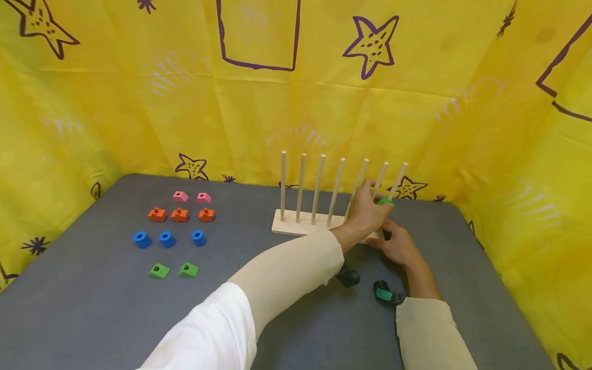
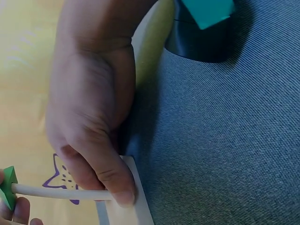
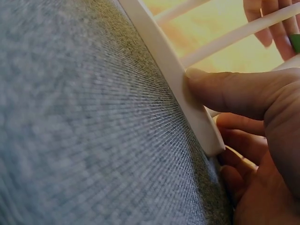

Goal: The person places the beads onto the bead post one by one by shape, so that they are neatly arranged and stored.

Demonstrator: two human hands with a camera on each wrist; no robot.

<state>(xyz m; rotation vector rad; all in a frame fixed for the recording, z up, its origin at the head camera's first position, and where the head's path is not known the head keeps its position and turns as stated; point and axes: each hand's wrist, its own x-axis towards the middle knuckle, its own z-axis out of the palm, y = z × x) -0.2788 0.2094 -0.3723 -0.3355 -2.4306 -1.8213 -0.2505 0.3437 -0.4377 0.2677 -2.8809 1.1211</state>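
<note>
A wooden peg rack (image 1: 296,223) with several upright rods stands on the table. My left hand (image 1: 367,213) reaches to its right end and pinches a green wedge block (image 1: 385,201) around the rightmost rod. In the left wrist view, the rod enters the green block (image 2: 8,187), above the base. My right hand (image 1: 400,244) grips the right end of the base (image 3: 206,133), thumb on top and fingers curled at the end and far side. That same right hand (image 2: 89,108) fills much of the left wrist view.
Left on the grey table (image 1: 92,318) lie two pink blocks (image 1: 203,198), three orange blocks (image 1: 179,215), three blue cylinders (image 1: 167,239) and two green wedges (image 1: 188,270). A yellow patterned cloth (image 1: 250,118) hangs behind. Black wrist devices (image 1: 348,276) sit below both wrists.
</note>
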